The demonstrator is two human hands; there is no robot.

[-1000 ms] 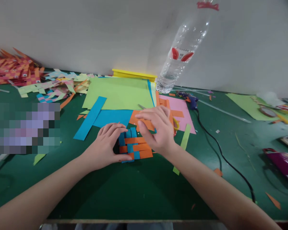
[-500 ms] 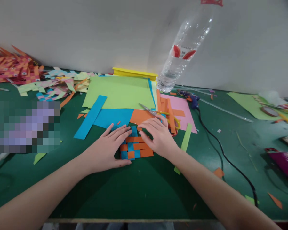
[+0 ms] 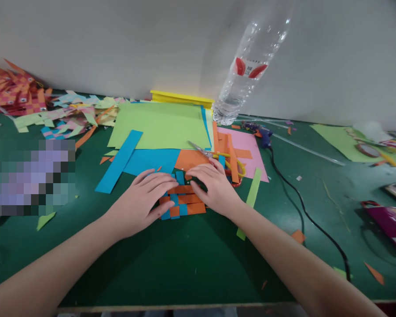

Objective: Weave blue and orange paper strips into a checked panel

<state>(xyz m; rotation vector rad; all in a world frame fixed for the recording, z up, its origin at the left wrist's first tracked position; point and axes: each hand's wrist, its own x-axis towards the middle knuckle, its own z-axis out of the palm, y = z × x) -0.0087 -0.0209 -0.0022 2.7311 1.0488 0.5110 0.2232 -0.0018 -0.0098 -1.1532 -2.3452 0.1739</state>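
A small woven mat of orange and blue paper strips (image 3: 188, 208) lies flat on the green table between my hands. My left hand (image 3: 141, 200) rests over its left side, thumb on the weave and fingers stretched across its upper left, apart from the thumb. My right hand (image 3: 214, 185) curves over the upper right of the mat, with a gap between thumb and index finger. A small orange bit shows by that gap; I cannot make out whether it is touched. Just beyond the right hand lie scissors with yellow handles (image 3: 229, 162), partly over orange strips.
Green sheets (image 3: 158, 125), a blue strip (image 3: 119, 163) and a pink sheet (image 3: 259, 154) lie beyond. A tilted plastic bottle (image 3: 242, 72) stands behind them. A blue glue gun (image 3: 265, 137) trails a black cord on the right. Paper pieces (image 3: 59, 114) are piled at left.
My left thumb has moved up from the table onto the mat's lower left. The right hand stays over the upper right. The whole view has shifted slightly.
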